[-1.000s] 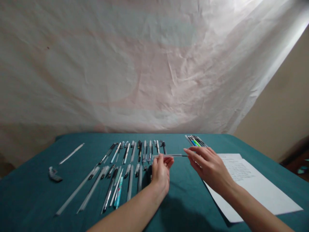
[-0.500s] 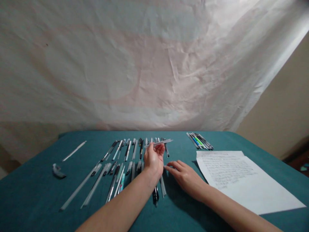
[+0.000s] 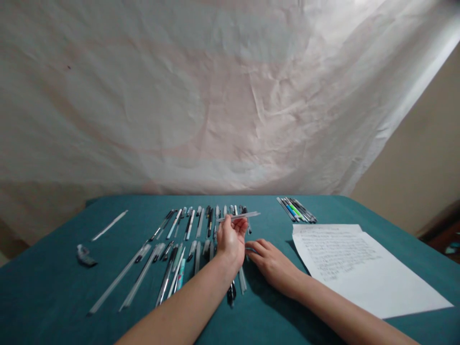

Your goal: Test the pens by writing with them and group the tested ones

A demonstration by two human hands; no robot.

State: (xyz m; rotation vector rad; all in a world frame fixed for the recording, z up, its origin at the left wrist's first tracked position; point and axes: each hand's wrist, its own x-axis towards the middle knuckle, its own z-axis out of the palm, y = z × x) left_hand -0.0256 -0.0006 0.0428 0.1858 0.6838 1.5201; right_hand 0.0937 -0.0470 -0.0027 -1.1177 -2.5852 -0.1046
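Observation:
Above the back row of pens (image 3: 190, 224), my left hand (image 3: 232, 239) is closed, palm turned up. Between its thumb and fingers lie slim translucent pen tubes (image 3: 251, 214), held nearly level and pointing right. My right hand (image 3: 269, 262) rests low over the cloth just beside my left wrist. Its fingers are bent and drawn together, and the tips lie at the right end of the front row of pen parts (image 3: 134, 285); what they pinch is hidden. Beneath my left wrist, a clear pen barrel (image 3: 242, 280) and dark pen pieces (image 3: 232, 293) lie partly covered.
A handwritten paper sheet (image 3: 373, 282) lies on the right of the green cloth (image 3: 53, 287). Behind it is a bundle of pens (image 3: 296, 210). On the left are a thin white stick (image 3: 109, 225) and a grey correction-tape-like piece (image 3: 86, 255). A pale sheet hangs at the back.
My left hand has lowered slightly and shifted a little right with the tubes. My right fingers have curled in a bit more near the left wrist.

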